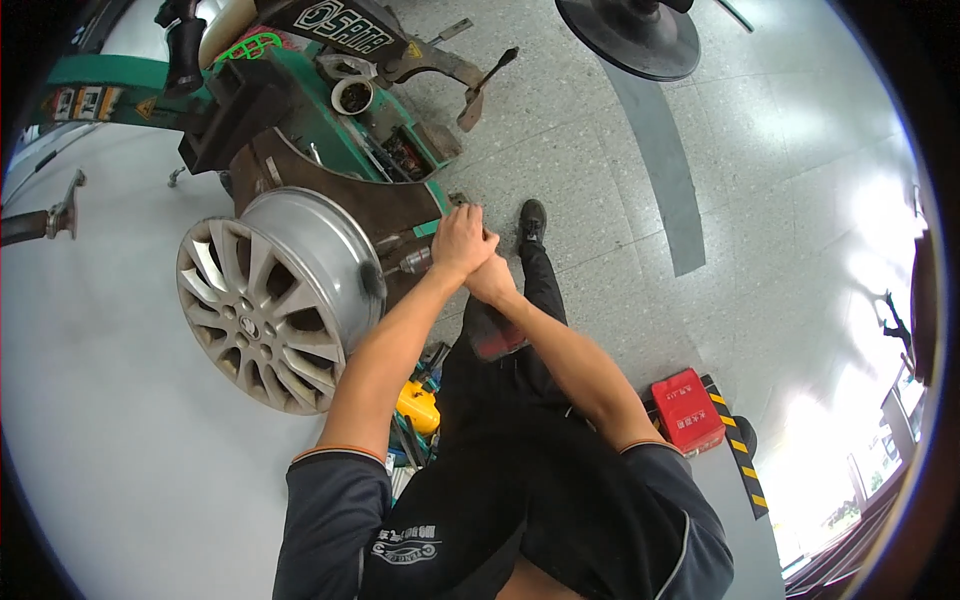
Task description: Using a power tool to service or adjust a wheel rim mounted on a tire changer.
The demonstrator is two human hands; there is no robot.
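Note:
My left hand (pixel 460 239) and my right hand (pixel 490 276) are both closed on a cordless drill (pixel 496 338) with a red and dark body, the left one higher up and overlapping the right. Much of the drill is hidden by my hands and forearms. Its silver chuck (pixel 416 261) points left toward the inner barrel side of a silver multi-spoke alloy wheel (pixel 262 318), where a dark patch shows on the metal. I cannot tell whether the bit touches it. The wheel leans at a brown metal plate (pixel 385 206) on a green machine.
The green machine (pixel 300 85) carries a black arm, a white cup (pixel 352 97) and small tools. A black disc (pixel 625 40) is at top right. A red box (pixel 688 410) sits by a yellow-black striped edge (pixel 735 440). A yellow item (pixel 418 405) lies below my left forearm.

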